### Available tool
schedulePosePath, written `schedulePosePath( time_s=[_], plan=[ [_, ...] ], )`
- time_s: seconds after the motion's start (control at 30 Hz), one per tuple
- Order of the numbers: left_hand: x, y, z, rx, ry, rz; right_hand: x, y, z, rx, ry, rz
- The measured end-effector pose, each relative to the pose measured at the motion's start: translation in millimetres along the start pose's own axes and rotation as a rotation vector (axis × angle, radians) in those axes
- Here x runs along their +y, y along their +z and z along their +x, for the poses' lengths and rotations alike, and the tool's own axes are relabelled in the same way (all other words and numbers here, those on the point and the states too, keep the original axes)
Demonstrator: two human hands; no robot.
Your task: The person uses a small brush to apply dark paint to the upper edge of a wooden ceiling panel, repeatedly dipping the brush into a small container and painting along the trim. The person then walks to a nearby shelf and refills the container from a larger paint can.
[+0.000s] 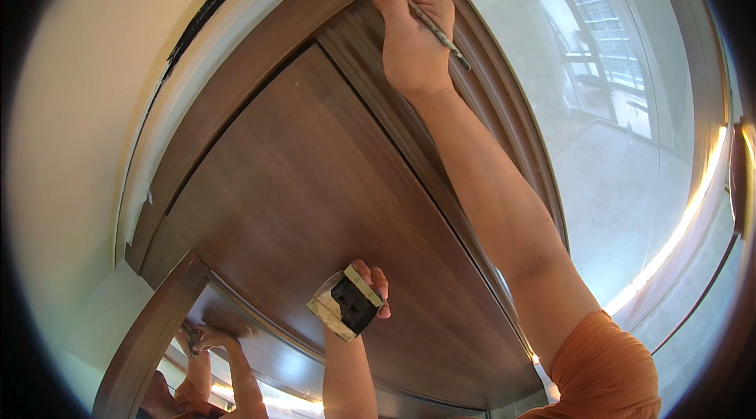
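Observation:
High in the picture my right hand is closed around a slim paintbrush. The brush's stained handle end points down to the right, and its tip is cut off by the top edge. Lower down, my left hand grips a small open container from behind, with its fingers showing at the right side. Glossy black paint lies inside the tilted container, whose pale walls are smeared. Near the brush's upper end, a black painted strip runs along the seam between a cream surface and a white edging.
Dark brown wood panelling with grooved trim fills the middle. To the right is a large glossy pale panel reflecting a window, beside a glowing light strip. A wood-framed mirror at lower left reflects arms. The cream surface spans the left.

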State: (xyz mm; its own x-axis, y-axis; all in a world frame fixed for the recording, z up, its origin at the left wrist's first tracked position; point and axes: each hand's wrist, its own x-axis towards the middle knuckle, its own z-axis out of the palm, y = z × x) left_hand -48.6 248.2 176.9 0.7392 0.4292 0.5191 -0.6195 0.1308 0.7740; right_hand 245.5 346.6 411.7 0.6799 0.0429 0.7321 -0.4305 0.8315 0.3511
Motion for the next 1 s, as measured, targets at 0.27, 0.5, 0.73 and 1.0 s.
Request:
schedulePosePath(
  time_s=[0.27, 0.5, 0.73, 1.0],
  plan=[
    [-2.4, 3.2, 2.6, 0.005, 0.024, 0.009, -4.5, 3.2, -2.3, -0.131, 0.044, -0.050],
    [1.0, 3.1, 3.4, -0.010, 0.001, 0.039, -0.9, -0.5, 0.7, -0.035, 0.000, -0.043],
    [-5.7, 2.3, 3.4, -0.019, 0.078, 0.047, 0.8, -2.9, 5.1, 0.036, 0.013, 0.035],
    [0.3, -1.5, -2.0, 0.015, 0.015, 0.051, -3.0, 2.8, -3.2, -0.115, 0.020, -0.077]
  ],
)
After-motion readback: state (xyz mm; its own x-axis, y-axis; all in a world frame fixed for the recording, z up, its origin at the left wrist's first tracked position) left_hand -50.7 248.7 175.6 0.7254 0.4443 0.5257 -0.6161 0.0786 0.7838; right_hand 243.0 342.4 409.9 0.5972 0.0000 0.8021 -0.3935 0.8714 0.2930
